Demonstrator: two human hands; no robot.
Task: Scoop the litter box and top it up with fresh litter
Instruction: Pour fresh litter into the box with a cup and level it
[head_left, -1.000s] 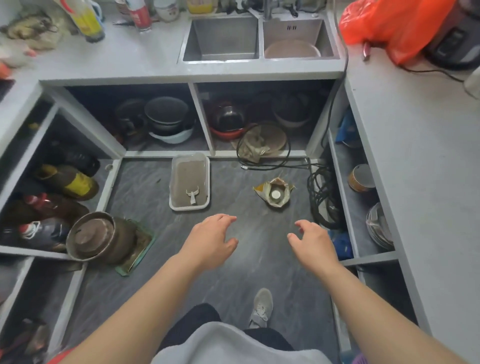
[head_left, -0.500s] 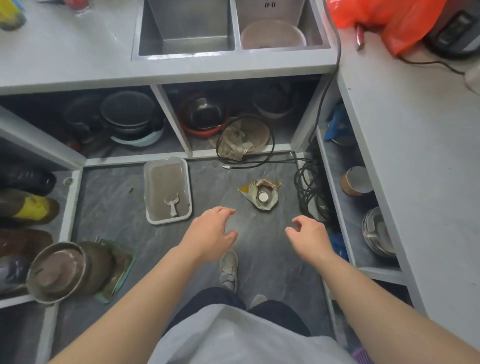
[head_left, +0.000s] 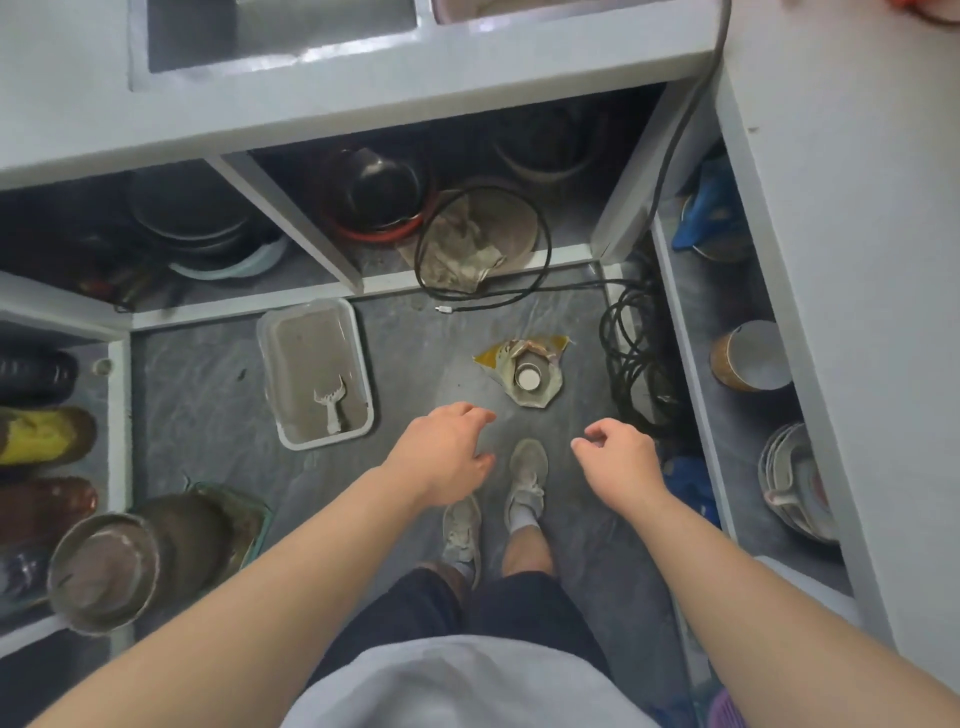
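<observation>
A white rectangular litter box (head_left: 270, 364) with grey litter lies on the dark floor by the cabinet base. A pale slotted scoop (head_left: 332, 408) lies in its near end, handle toward me. To the right stands an opened yellow-and-white litter bag (head_left: 545, 397) with a small white cup inside. My left hand (head_left: 441, 457) hovers above the floor right of the box, fingers loosely curled, holding nothing. My right hand (head_left: 618, 462) hovers below the bag, also loosely curled and holding nothing.
Coiled black cables (head_left: 634, 364) lie at the right, another loop (head_left: 483, 249) hangs over the cabinet sill. A metal pot (head_left: 104, 571) sits at the lower left. Bottles (head_left: 41, 436) fill the left shelf, dishes (head_left: 795, 483) the right shelf. My shoes (head_left: 524, 478) stand on the floor.
I have stepped closer, so the box and bag have slid toward me in view. Both hands stay out in front, holding nothing. My feet have come into view.
</observation>
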